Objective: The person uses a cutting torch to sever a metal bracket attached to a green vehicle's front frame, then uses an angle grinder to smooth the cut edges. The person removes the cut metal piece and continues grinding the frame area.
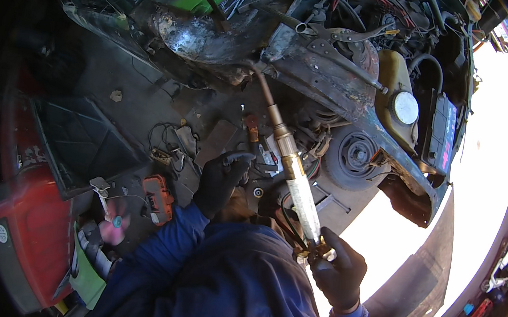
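My right hand, in a dark glove, is closed around the valve end of a gas torch. The torch has a pale handle, a brass body and a bent copper tip. It slants up and left, its tip close to the rusty body metal of a stripped car; whether it touches, I cannot tell. No flame can be made out. My left hand, also gloved, is raised left of the torch, apart from it. Its fingers are curled in, and anything inside them is hidden.
Locking pliers sit on the car's inner panel, near a yellowish tank and a battery. Below lie a wheel, an orange case and scattered tools. A small pink fan and a red body part stand left.
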`<action>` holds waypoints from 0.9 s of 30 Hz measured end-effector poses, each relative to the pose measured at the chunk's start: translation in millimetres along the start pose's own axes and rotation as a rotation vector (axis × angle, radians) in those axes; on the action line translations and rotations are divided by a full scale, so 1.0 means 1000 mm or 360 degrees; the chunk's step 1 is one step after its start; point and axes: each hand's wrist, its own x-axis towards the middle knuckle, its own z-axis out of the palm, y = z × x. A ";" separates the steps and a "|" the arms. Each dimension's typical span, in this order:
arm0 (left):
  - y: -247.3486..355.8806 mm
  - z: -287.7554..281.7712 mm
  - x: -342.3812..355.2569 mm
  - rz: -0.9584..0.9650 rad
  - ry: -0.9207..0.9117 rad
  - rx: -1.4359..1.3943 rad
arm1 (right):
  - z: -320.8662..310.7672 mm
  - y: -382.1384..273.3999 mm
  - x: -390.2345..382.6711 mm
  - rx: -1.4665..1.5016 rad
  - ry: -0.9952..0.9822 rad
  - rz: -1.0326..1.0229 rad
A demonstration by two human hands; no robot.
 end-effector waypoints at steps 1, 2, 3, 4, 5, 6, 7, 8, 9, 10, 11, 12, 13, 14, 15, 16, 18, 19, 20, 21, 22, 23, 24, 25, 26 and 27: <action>0.005 0.006 0.002 0.0076 0.0064 0.0057 | -0.015 0.004 -0.004 0.0113 -0.0089 0.0174; 0.009 0.010 0.004 0.0090 0.0123 0.0107 | -0.024 0.010 -0.005 0.0208 -0.0016 0.0226; 0.013 0.013 0.005 0.0149 0.0162 0.0148 | -0.033 0.015 -0.007 0.0298 0.0064 0.0281; 0.015 0.017 0.008 0.0220 0.0189 0.0141 | -0.042 0.019 -0.009 0.0425 0.0169 0.0341; 0.018 0.020 0.008 0.0068 0.0222 0.0130 | -0.049 0.023 -0.009 0.0532 0.0287 0.0439; 0.019 0.024 0.009 0.0136 0.0207 0.0127 | -0.059 0.026 -0.009 0.0655 0.0363 0.0429; 0.019 0.028 0.010 0.0180 0.0211 0.0131 | -0.071 0.028 -0.007 0.0633 0.0415 0.0376; 0.019 0.031 0.009 0.0254 0.0213 0.0146 | -0.083 0.031 -0.003 0.0617 0.0458 0.0339; 0.018 0.035 0.008 0.0194 0.0218 0.0121 | -0.091 0.036 0.004 0.0497 0.0546 0.0227; 0.016 0.039 0.006 0.0188 0.0177 0.0157 | -0.100 0.037 0.010 0.0441 0.0573 0.0207; 0.013 0.042 0.002 0.0169 0.0144 0.0209 | -0.108 0.039 0.016 0.0350 0.0644 0.0183; 0.011 0.045 -0.003 0.0188 0.0128 0.0269 | -0.115 0.041 0.024 0.0264 0.0724 0.0179; 0.006 0.051 -0.007 0.0035 0.0100 0.0038 | -0.121 0.042 0.031 0.0229 0.0746 0.0144; 0.001 0.053 -0.012 0.0017 0.0055 0.0082 | -0.127 0.044 0.039 0.0176 0.0779 0.0124; -0.003 0.056 -0.015 0.0017 0.0005 0.0110 | -0.133 0.045 0.048 -0.0020 0.0772 0.0094; -0.007 0.056 -0.018 0.0055 -0.0058 0.0118 | -0.137 0.047 0.056 0.0021 0.0783 0.0137; -0.011 0.054 -0.023 0.0155 -0.0064 0.0261 | -0.144 0.051 0.077 -0.0019 0.0763 0.0097; -0.012 0.051 -0.025 0.0153 -0.0058 0.0303 | -0.146 0.054 0.087 -0.0039 0.0713 0.0027; -0.011 0.048 -0.027 0.0126 -0.0048 0.0369 | -0.149 0.057 0.101 -0.0517 0.0701 -0.0262; -0.010 0.042 -0.030 0.0145 -0.0003 0.0347 | -0.153 0.060 0.117 -0.1035 0.0654 -0.0659; -0.008 0.034 -0.033 0.0143 0.0042 0.0350 | -0.154 0.062 0.128 -0.1287 0.0607 -0.0837; -0.005 0.026 -0.034 0.0193 0.0086 0.0348 | -0.155 0.063 0.139 -0.1424 0.0572 -0.0938; -0.003 0.017 -0.033 0.0179 0.0182 0.0326 | -0.155 0.064 0.150 -0.1451 0.0520 -0.0954; 0.000 0.006 -0.029 0.0215 0.0277 0.0297 | -0.155 0.064 0.162 -0.1350 0.0469 -0.0864; 0.004 -0.006 -0.023 0.0249 0.0370 0.0269 | -0.153 0.063 0.174 -0.1400 0.0444 -0.0896; 0.009 -0.024 -0.016 0.0342 0.0479 0.0326 | -0.149 0.063 0.181 -0.0881 0.0449 -0.0497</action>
